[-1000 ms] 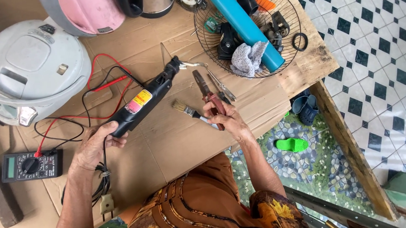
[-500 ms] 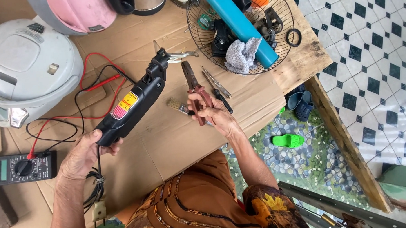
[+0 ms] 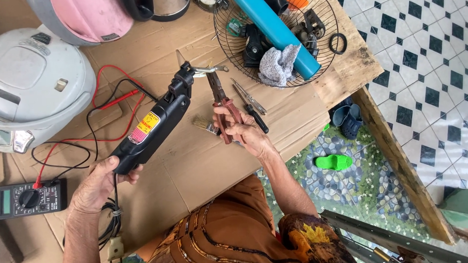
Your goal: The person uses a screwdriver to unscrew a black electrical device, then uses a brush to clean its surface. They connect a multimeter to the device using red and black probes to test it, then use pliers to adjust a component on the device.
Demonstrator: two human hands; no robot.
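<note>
Over the cardboard, left hand fingers wrapped round black soldering gun, right hand fingers apparently clenching red-handled pliers

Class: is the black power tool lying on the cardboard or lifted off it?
Lifted: the left hand holds the black power tool tilted, nose raised toward the pliers.

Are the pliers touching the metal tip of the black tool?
Touching. The head view shows the nose of the red-handled pliers, held in the right hand, closed on the metal tip of the black tool, which the left hand holds.
</note>
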